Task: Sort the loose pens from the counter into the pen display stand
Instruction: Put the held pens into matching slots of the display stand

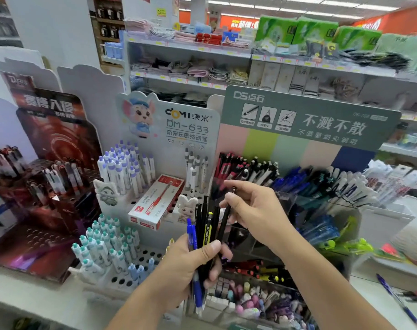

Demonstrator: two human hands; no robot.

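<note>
before two hands (193, 260): five pens (206, 231)

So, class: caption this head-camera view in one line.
Left hand grips a bundle of pens; right hand draws out one black pen.

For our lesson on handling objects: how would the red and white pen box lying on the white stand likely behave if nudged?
The pen box lies tilted across the stand's holes, so it would probably slide or rock. It looks like light, stiff cardboard.
</note>
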